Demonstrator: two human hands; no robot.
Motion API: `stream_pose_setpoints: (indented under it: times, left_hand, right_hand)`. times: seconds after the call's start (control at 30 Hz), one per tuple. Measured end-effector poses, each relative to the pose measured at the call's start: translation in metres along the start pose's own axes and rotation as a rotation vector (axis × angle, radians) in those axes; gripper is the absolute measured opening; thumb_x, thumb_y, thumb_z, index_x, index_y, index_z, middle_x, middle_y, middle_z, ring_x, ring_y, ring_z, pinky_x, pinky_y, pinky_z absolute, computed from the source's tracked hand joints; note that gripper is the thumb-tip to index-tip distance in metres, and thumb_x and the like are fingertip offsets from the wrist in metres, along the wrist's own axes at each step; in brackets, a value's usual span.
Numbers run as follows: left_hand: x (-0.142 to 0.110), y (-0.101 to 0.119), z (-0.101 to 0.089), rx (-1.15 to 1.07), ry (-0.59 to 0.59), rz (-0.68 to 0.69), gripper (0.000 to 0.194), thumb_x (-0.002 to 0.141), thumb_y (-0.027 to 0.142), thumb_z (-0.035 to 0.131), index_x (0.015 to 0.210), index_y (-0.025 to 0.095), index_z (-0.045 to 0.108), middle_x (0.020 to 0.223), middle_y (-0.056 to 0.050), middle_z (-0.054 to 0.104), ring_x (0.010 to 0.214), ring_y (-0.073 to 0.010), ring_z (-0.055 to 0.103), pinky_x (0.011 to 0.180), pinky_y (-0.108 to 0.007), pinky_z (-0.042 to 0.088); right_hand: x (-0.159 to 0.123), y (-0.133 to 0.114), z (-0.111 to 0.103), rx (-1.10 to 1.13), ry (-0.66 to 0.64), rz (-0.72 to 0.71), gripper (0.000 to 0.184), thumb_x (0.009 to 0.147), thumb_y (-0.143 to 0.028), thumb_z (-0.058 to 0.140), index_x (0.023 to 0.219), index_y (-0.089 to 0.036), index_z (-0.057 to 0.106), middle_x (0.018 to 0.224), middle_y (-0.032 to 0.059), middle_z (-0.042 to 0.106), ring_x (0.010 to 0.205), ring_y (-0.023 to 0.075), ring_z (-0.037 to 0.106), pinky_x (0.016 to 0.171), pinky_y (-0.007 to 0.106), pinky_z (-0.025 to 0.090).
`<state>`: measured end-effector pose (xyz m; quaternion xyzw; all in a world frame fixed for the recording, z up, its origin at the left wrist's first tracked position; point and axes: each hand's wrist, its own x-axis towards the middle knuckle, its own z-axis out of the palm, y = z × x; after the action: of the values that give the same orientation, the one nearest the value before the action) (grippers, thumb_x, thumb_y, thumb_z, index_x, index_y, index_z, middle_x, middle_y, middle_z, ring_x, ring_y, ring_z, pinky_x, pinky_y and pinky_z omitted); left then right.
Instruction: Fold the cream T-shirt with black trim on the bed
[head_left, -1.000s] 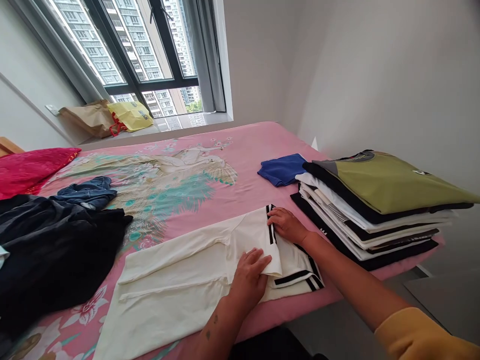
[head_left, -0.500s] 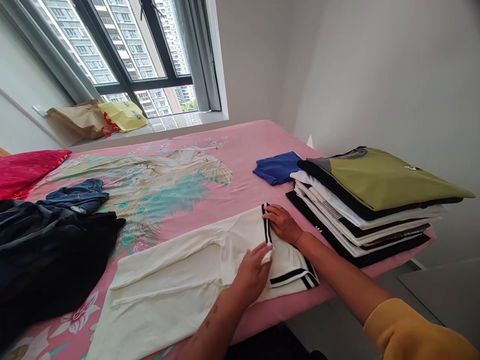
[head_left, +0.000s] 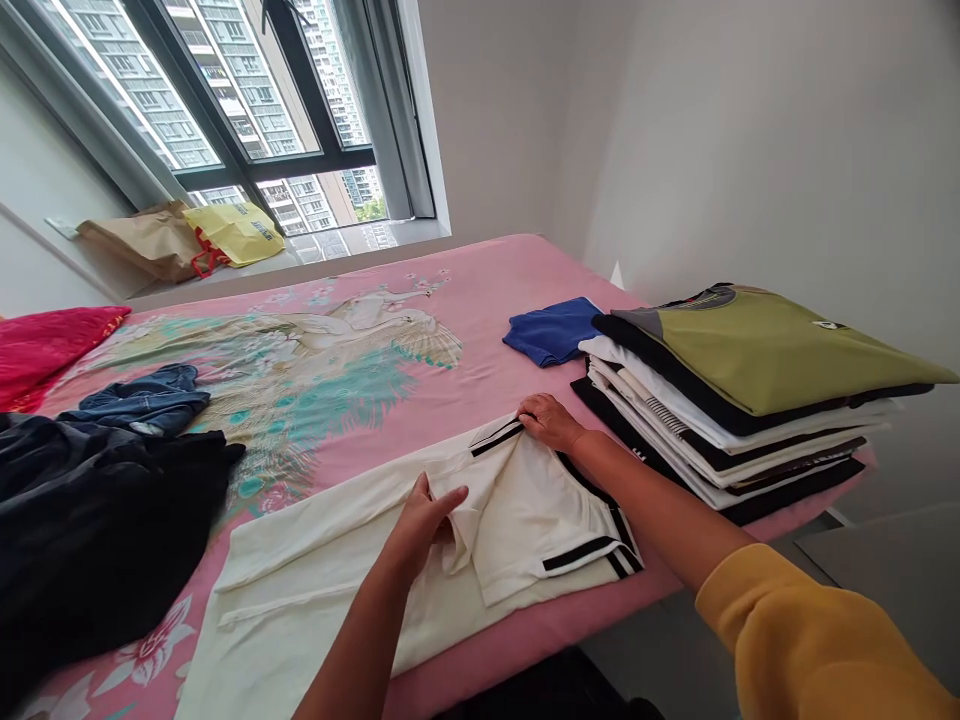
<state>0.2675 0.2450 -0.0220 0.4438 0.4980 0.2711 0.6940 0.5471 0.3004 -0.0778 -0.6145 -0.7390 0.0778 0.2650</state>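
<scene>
A cream shirt (head_left: pixel 322 570) with black-striped trim lies partly folded along the near edge of the bed. My left hand (head_left: pixel 421 525) is over its middle, gripping a raised, bunched fold of the cloth; some of its fingertips are hidden. At the shirt's far right corner, my right hand (head_left: pixel 553 424) pinches the black-striped edge. Between my hands the sleeve cloth slants in loose creases. Another striped edge lies flat at the near right corner.
A tall stack of folded clothes (head_left: pixel 750 400), olive shirt on top, stands at the right beside folded blue shorts (head_left: pixel 551 332). Dark clothes (head_left: pixel 112 540) and jeans (head_left: pixel 142 398) lie heaped at left on the pink bedspread (head_left: pixel 495 270). Bags (head_left: pixel 236 236) rest on the windowsill.
My left hand has moved left, drawing the sleeve cloth with it. The upper striped edge has turned from nearly upright to slanting leftward. My right hand stays near the far corner.
</scene>
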Motion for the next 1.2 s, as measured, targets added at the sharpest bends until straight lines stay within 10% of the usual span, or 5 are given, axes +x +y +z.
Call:
stream_pose_setpoints:
  times: [0.4, 1.2]
  left_hand:
    - [-0.021, -0.011, 0.016, 0.126, 0.13, 0.006, 0.108, 0.055, 0.02, 0.071, 0.144, 0.021, 0.009, 0.054, 0.009, 0.052, 0.044, -0.0084, 0.048, 0.042, -0.018, 0.036]
    - [-0.044, -0.053, 0.028, 0.738, 0.35, 0.346, 0.086, 0.068, 0.026, 0.056, 0.143, 0.021, 0.017, 0.061, 0.008, 0.051, 0.062, -0.0149, 0.055, 0.078, -0.034, 0.042]
  right_hand:
    - [-0.001, 0.004, 0.009, 0.042, 0.003, 0.193, 0.02, 0.08, -0.02, 0.047, 0.086, -0.021, 0.066, 0.101, 0.0032, 0.064, 0.101, 0.0183, 0.052, 0.093, 0.031, 0.036]
    - [0.006, -0.019, 0.0, -0.285, -0.024, 0.05, 0.041, 0.09, -0.047, 0.041, 0.073, -0.018, 0.065, 0.08, 0.0069, 0.066, 0.084, 0.0193, 0.05, 0.085, 0.035, 0.027]
